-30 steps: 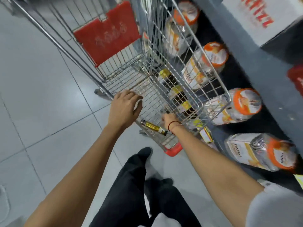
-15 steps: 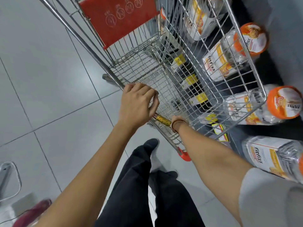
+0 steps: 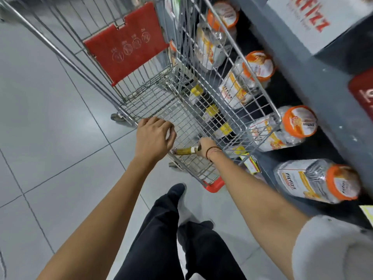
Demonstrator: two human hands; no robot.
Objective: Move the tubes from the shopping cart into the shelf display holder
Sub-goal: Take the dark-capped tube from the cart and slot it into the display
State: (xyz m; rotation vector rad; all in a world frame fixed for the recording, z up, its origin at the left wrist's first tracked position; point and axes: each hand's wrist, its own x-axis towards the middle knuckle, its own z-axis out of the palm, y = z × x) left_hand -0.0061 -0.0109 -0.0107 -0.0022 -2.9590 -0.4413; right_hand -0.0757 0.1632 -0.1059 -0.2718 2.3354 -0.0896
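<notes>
**Metal wire, plastic and glossy tile**

The shopping cart (image 3: 203, 98) is bare metal wire, shiny. Its child-seat flap (image 3: 129, 47) is matt red plastic. The jars (image 3: 282, 128) are clear glossy plastic with orange lids. The tube (image 3: 184, 151) looks glossy gold. The floor tiles (image 3: 50, 128) are smooth, slightly reflective.

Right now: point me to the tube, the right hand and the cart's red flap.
tube (image 3: 184, 151), head view, on its gold body between the hands.
right hand (image 3: 205, 147), head view, back of the hand.
red flap (image 3: 129, 47), head view, middle of the panel.
</notes>
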